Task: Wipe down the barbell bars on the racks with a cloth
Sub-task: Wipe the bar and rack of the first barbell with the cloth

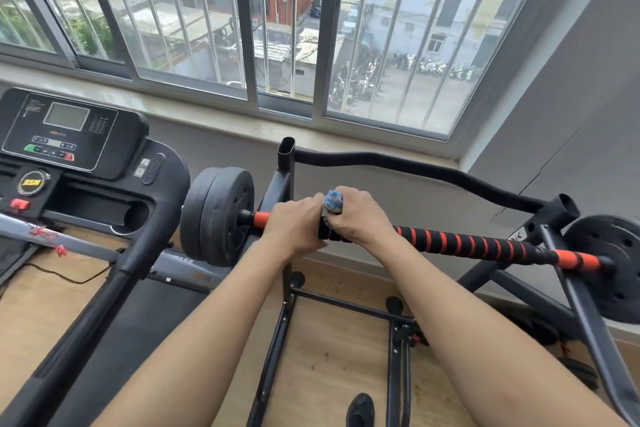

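Gym corner, barred window (277, 28) across the top, buildings and parked scooters outside; grey wall (571, 132) at right; wood floor (329, 357) below.

Treadmill (114, 288) fills the left side, its console (65, 132) up by the sill, screen blank; thin black cable (62, 276) lies on the floor beside it.

Rack (285, 184) of black tube stands centre, a curved black rail (415, 172) joining its two uprights on the window side.

Bar (467, 244) lies across the rack, running left to right and slightly down in view; black foam with red stripes, solid red near each end; left plates (218, 215), two black discs stacked, sit just outside the left upright, close to the treadmill handle; right plate (609, 267) is at the far right edge, partly cut off.

Both bare forearms reach in from the bottom; the hands sit side by side on the left part of the bar, touching or nearly so.

Left hand (294, 229): clenched over the bar, knuckles up, just inside the red end section, grasping the bar itself.

Right hand (360, 218): clenched round the bar too, with the cloth (333, 201) caught in its grip; the cloth is blue and white, bunched, poking out on the thumb side between the two hands, against the bar; how far it wraps under the palm is hidden.

Striped stretch to the right of the hands is uncovered.
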A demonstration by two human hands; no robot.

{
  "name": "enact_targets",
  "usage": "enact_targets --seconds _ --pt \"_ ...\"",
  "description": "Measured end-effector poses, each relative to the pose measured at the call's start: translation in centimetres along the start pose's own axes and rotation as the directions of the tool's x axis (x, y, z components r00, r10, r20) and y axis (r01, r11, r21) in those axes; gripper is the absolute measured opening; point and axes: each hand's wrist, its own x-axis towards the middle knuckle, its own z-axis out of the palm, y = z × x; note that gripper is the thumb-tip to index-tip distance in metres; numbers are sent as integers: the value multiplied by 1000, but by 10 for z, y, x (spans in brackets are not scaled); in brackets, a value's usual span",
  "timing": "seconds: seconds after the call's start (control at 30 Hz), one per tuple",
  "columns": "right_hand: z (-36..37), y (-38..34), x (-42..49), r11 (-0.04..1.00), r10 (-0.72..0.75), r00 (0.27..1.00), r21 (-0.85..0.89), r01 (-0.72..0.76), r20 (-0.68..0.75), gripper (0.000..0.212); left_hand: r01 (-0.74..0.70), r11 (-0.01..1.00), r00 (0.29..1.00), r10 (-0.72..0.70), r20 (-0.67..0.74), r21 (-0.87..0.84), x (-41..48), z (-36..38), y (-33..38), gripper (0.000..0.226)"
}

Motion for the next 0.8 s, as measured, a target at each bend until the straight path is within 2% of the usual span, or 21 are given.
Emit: enact_targets --seconds 0.07,0.13,0.17,0.23,0.3,0.37,0.47,0.53,0.6,0.67,0.7,0.73,0.8 --pt "-1 -1 -4 1000 -4 999 -15 5 32 17 -10 1000 971 13 239 -14 9 -21 -5 63" --pt "-1 -1 -5 1000 -3 998 -26 5 56 13 -20 1000 925 16 380 7 12 -29 -4 53" --pt "0 -1 -5 999 -2 999 -34 4 54 13 -31 999 924 25 380 11 10 -27 -1 39" --pt "2 -1 -7 999 5 999 -33 -3 40 15 -37 999 959 25 281 37 1 -19 3 22" --pt "4 -1 -7 1000 6 999 -22 -5 39 15 -44 993 993 32 115 110 -9 -9 3 16" --pt "3 -2 -8 1000 4 999 -29 -3 43 12 -53 982 998 60 -33 184 -19 2 3 10" --pt "2 -4 -10 999 13 999 -32 -12 44 10 -40 972 978 86 -193 231 -31 14 6 21" --pt "3 -3 -12 1000 28 998 -6 -28 54 11 -77 982 987 100 -124 174 -31 8 8 15" --pt "2 -3 -15 999 35 997 23 -36 68 11 -80 996 995 77 55 43 -26 -7 5 31" --pt "2 -1 -18 999 25 997 44 -28 79 14 -33 998 962 46 269 -53 -19 -22 1 48" --pt "2 0 -20 998 22 996 50 -26 83 17 -18 998 938 36 345 -55 -16 -27 2 47" --pt "2 1 -22 999 18 996 50 -22 86 19 -28 999 925 39 378 -34 -17 -28 4 40" --pt "4 3 -24 999 -1 996 43 -3 90 20 -58 997 953 41 301 50 -22 -24 9 23"
